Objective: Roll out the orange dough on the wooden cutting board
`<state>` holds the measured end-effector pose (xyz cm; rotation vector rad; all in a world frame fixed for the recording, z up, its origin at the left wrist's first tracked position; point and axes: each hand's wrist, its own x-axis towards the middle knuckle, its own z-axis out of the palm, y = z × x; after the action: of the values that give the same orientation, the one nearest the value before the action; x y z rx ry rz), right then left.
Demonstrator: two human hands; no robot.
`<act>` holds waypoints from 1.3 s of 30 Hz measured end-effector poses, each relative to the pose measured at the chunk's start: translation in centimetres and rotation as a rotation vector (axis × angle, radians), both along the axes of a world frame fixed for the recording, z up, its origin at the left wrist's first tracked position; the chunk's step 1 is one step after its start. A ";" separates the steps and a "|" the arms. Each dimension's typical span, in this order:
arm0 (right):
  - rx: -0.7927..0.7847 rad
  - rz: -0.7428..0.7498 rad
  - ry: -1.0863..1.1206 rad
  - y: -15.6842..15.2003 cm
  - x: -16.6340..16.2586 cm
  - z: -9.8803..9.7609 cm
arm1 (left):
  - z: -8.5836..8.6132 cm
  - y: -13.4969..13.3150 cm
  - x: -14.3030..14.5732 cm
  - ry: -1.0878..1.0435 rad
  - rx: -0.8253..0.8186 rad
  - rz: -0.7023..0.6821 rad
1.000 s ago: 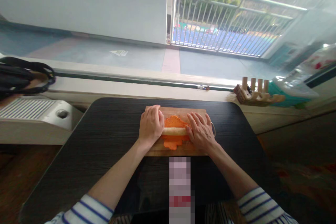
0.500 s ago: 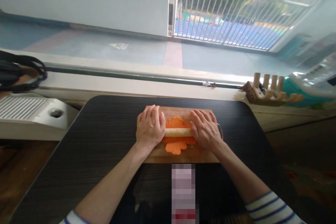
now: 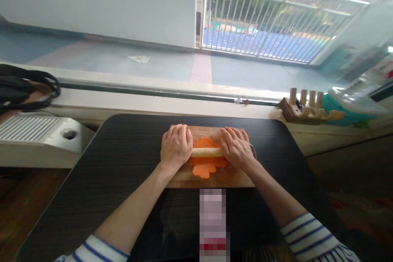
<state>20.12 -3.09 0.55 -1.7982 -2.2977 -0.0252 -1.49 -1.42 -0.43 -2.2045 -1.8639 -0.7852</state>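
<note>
A pale wooden rolling pin lies crosswise over a flattened sheet of orange dough with an uneven edge. Over its left end, my left hand is closed, and my right hand is closed over the right end. The pin's two ends are hidden under my palms. Dough shows both beyond the pin and on its near side. Beneath it all is a wooden board, with a metal ring at its right edge.
The board rests on a dark table. On the sill behind stand a wooden holder with pegs and a teal container. To the left are a white ridged unit and a black bag with straps. A pixelated patch covers the near middle.
Both hands still grip the rolling pin, which sits at nearly the same place on the dough. The whole view has shifted slightly.
</note>
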 end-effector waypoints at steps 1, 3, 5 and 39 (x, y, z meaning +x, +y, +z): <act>0.018 -0.005 -0.003 -0.6 0.0 -0.1 | -0.1 -0.5 -0.1 0.002 0.007 -0.004; 0.044 -0.007 -0.009 -1.8 0.1 -0.4 | -0.3 -1.4 -0.2 0.011 0.023 -0.014; 0.055 0.001 -0.014 -2.9 0.2 -0.7 | -0.5 -2.2 -0.3 0.021 0.029 -0.029; 0.016 -0.093 0.070 3.6 -0.2 -0.2 | 1.2 4.3 0.5 0.016 -0.023 0.031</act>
<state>19.88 0.53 0.35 -1.8656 -2.1596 0.0041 -0.99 2.90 0.79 -2.1829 -1.9047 -0.7421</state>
